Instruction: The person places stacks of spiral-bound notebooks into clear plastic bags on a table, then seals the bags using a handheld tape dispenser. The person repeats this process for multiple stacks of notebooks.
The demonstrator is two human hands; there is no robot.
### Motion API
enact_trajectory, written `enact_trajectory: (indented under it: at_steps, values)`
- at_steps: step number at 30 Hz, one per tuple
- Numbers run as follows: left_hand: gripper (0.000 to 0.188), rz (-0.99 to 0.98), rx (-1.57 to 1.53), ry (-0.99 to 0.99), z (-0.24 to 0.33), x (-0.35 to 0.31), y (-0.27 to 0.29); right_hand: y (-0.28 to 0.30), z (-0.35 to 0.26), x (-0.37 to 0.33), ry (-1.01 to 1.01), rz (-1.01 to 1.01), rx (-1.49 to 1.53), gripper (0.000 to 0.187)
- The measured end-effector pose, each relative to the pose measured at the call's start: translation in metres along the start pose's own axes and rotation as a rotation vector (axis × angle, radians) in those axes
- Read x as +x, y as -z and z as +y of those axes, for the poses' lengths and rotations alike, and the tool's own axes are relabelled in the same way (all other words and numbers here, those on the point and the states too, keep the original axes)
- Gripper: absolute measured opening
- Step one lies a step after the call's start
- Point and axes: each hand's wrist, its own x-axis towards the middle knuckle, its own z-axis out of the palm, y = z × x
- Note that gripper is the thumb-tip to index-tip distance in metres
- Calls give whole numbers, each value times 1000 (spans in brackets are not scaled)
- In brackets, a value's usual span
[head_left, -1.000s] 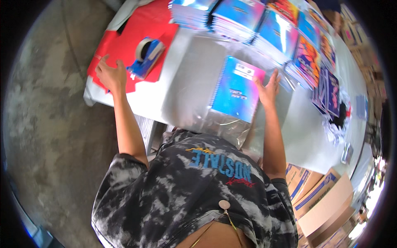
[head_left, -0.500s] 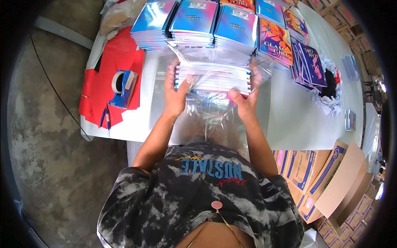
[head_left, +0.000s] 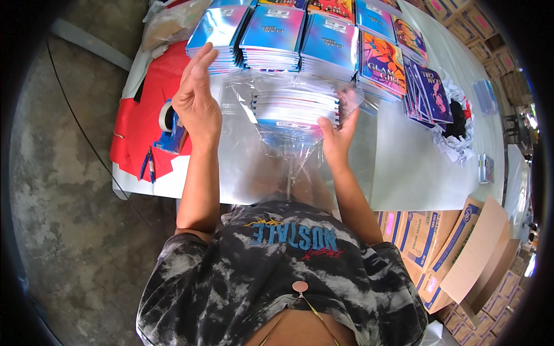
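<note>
- Right hand [head_left: 339, 134]: grips the right end of the notebooks [head_left: 295, 108].
- Notebooks: stacked inside a clear bag [head_left: 291, 139], over the bench [head_left: 421, 179].
- Left hand [head_left: 197, 104]: empty, fingers extended, near the tape dispenser [head_left: 168, 142].

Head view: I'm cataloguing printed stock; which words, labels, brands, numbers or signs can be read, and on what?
Wording and brands aren't copied here; print stands on:
Orange spiral notebook: large, readable cover title.
Purple spiral notebook: readable cover title.
Blue-and-pink spiral notebook: cover title; label too small.
Tie-dye shirt: large blue lettering.
Cardboard box: print, mostly too small.
Bagged notebook stack: label too small.
</note>
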Motion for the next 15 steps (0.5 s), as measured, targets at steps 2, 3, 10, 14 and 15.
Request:
enact_trajectory:
  at_steps: [2,3,10,14,15]
  values:
    - [57,-138,-22,35,-24,-13,9,11,15,-15,284,182,-264,68]
    - [66,-202,-27,52,-38,-23,14,19,27,-33,354,236,-277,61]
    - [59,-374,160,240,-46,-99,-7,-17,-35,-3,525,-679,-879,36]
    - [27,-253,446,-159,-36,-97,-17,-33,-27,23,393,-656,-1020,37]
    - [21,-206,395,-122,-30,-94,-22,-33,-24,27,359,-618,-997,41]
